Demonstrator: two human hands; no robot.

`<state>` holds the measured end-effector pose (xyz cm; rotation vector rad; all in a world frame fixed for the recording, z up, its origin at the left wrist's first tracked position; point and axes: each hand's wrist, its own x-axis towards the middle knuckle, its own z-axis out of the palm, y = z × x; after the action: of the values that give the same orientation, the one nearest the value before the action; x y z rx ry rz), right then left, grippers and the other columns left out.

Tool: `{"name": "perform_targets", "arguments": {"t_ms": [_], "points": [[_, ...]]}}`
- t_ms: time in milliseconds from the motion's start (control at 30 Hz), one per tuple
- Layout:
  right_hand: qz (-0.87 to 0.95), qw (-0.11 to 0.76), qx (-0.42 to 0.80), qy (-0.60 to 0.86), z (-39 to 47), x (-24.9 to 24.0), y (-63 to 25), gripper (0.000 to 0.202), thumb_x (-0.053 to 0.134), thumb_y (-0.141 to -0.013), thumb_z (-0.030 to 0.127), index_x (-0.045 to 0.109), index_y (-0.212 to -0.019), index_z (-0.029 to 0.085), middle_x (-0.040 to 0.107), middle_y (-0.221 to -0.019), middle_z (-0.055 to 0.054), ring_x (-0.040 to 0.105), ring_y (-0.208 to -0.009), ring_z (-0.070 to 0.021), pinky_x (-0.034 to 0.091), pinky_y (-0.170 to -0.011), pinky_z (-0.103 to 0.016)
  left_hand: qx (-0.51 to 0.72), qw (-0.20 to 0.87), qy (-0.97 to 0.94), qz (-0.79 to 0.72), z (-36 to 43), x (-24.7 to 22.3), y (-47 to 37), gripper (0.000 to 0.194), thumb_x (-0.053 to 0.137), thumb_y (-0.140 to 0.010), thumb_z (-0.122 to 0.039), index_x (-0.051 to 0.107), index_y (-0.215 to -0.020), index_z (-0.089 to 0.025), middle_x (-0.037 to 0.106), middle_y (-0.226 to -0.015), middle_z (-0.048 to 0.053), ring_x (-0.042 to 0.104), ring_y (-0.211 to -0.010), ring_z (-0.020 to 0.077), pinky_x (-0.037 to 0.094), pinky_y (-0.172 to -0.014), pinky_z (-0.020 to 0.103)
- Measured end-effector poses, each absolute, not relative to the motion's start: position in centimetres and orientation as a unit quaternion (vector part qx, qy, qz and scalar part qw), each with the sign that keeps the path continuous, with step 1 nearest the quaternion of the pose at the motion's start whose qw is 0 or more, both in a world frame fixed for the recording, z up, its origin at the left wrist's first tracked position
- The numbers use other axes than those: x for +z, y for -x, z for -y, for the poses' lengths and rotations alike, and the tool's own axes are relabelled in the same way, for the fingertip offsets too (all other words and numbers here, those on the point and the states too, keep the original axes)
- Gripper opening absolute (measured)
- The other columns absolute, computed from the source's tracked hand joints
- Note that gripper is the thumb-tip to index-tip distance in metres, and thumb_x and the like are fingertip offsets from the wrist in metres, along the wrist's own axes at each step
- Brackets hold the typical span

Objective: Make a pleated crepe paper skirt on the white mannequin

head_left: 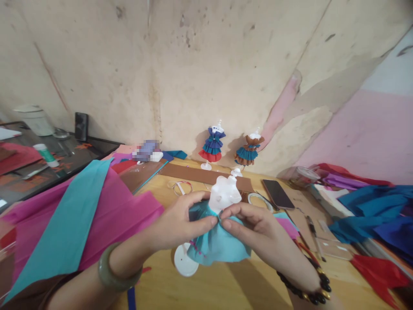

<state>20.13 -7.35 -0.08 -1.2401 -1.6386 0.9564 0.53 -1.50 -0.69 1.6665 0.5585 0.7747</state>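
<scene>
A small white mannequin [224,191] tilts toward me in the middle of the view, wearing a light blue skirt [219,245] around its waist. Its round white base [186,260] shows at the lower left of the skirt. My left hand [185,221] is closed around the skirt's left side, thumb pressed at the waist. At the waist's centre, my right hand [250,221] pinches the gathered edge of the skirt between thumb and fingers. Small dark pink specks mark the skirt's lower left.
Two dressed mannequins, one blue and red [214,144], one brown and teal [250,148], stand by the wall. Pink fabric [119,215] and a light blue strip [74,215] lie left. A phone [278,193], a pen [312,228] and teal fabric [364,211] lie right.
</scene>
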Motion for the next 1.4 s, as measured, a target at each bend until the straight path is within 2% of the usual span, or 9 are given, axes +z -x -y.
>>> {"name": "perform_targets", "arguments": {"t_ms": [433, 767, 867, 933, 1000, 1067, 1167, 1300, 1400], "points": [[0.584, 0.451, 0.456, 0.498, 7.1, -0.7, -20.1, 0.025, 0.075, -0.08, 0.042, 0.065, -0.08, 0.019, 0.06, -0.065, 0.003, 0.052, -0.053, -0.009, 0.043, -0.049, -0.019, 0.326, 0.57, -0.72, -0.225, 1.6, -0.3, -0.5, 0.034, 0.064, -0.084, -0.022, 0.065, -0.118, -0.017, 0.072, -0.114, 0.01, 0.068, -0.104, 0.0272, 0.055, -0.084, 0.035], [0.608, 0.39, 0.483, 0.495, 7.1, 0.1, -20.6, 0.033, 0.081, -0.07, 0.047, 0.067, -0.084, 0.021, 0.066, -0.069, 0.001, 0.056, -0.054, -0.0108, 0.046, -0.047, -0.021, 0.341, 0.528, -0.729, -0.271, 1.6, -0.9, -0.6, 0.033, 0.064, -0.082, -0.025, 0.063, -0.114, -0.017, 0.071, -0.11, 0.01, 0.067, -0.099, 0.0276, 0.055, -0.084, 0.04], [0.612, 0.433, 0.436, 0.497, 6.7, -0.4, -20.8, 0.043, 0.081, -0.07, 0.045, 0.066, -0.104, 0.023, 0.071, -0.091, -0.004, 0.067, -0.078, -0.0182, 0.056, -0.062, -0.028, 0.388, 0.494, -0.718, -0.3, 1.5, -0.9, -0.7, 0.033, 0.064, -0.081, -0.024, 0.061, -0.113, -0.017, 0.069, -0.111, 0.01, 0.066, -0.102, 0.0279, 0.053, -0.088, 0.041], [0.606, 0.499, 0.349, 0.512, 6.4, -0.8, -20.9, 0.054, 0.078, -0.075, 0.045, 0.06, -0.121, 0.026, 0.068, -0.114, -0.008, 0.065, -0.102, -0.0236, 0.057, -0.08, -0.036, 0.433, 0.471, -0.696, -0.326, 1.3, -0.6, -0.7, 0.032, 0.063, -0.081, -0.024, 0.06, -0.111, -0.016, 0.069, -0.111, 0.01, 0.064, -0.105, 0.0278, 0.051, -0.09, 0.04], [0.593, 0.549, 0.236, 0.541, 6.4, -1.1, -20.7, 0.053, 0.073, -0.08, 0.045, 0.056, -0.126, 0.026, 0.066, -0.119, -0.01, 0.063, -0.109, -0.0254, 0.055, -0.088, -0.042, 0.471, 0.455, -0.666, -0.357, 1.1, -0.3, -0.7, 0.029, 0.062, -0.081, -0.024, 0.059, -0.109, -0.016, 0.068, -0.109, 0.009, 0.065, -0.102, 0.0265, 0.051, -0.087, 0.038], [0.589, 0.566, 0.147, 0.558, 6.7, -1.2, -20.1, 0.046, 0.07, -0.083, 0.044, 0.058, -0.124, 0.025, 0.071, -0.101, -0.008, 0.067, -0.096, -0.0241, 0.055, -0.086, -0.043, 0.491, 0.45, -0.642, -0.38, 0.9, -0.1, -0.7, 0.027, 0.062, -0.082, -0.025, 0.059, -0.107, -0.016, 0.068, -0.108, 0.009, 0.065, -0.098, 0.0251, 0.051, -0.083, 0.036], [0.613, 0.552, 0.136, 0.549, 7.4, -1.1, -18.6, 0.041, 0.067, -0.087, 0.039, 0.062, -0.124, 0.024, 0.074, -0.074, -0.002, 0.07, -0.072, -0.0209, 0.058, -0.074, -0.037, 0.506, 0.462, -0.621, -0.381, 0.8, -0.2, -0.7, 0.026, 0.063, -0.083, -0.027, 0.058, -0.106, -0.017, 0.068, -0.107, 0.008, 0.064, -0.095, 0.0236, 0.051, -0.081, 0.034], [0.63, 0.527, 0.143, 0.552, 7.8, -1.5, -16.8, 0.039, 0.066, -0.087, 0.033, 0.068, -0.124, 0.02, 0.076, -0.067, -0.001, 0.07, -0.056, -0.0177, 0.057, -0.056, -0.028, 0.527, 0.472, -0.596, -0.381, 1.3, -0.5, -1.2, 0.026, 0.066, -0.081, -0.026, 0.058, -0.104, -0.017, 0.067, -0.104, 0.006, 0.064, -0.094, 0.022, 0.051, -0.079, 0.032], [0.631, 0.546, 0.082, 0.544, 7.6, -2.0, -16.3, 0.032, 0.068, -0.085, 0.025, 0.074, -0.115, 0.018, 0.077, -0.067, 0.0, 0.069, -0.054, -0.0151, 0.057, -0.053, -0.024, 0.532, 0.491, -0.58, -0.373, 1.8, -0.6, -1.6, 0.022, 0.067, -0.08, -0.025, 0.057, -0.098, -0.017, 0.067, -0.098, 0.005, 0.064, -0.091, 0.0205, 0.051, -0.074, 0.029]]}}
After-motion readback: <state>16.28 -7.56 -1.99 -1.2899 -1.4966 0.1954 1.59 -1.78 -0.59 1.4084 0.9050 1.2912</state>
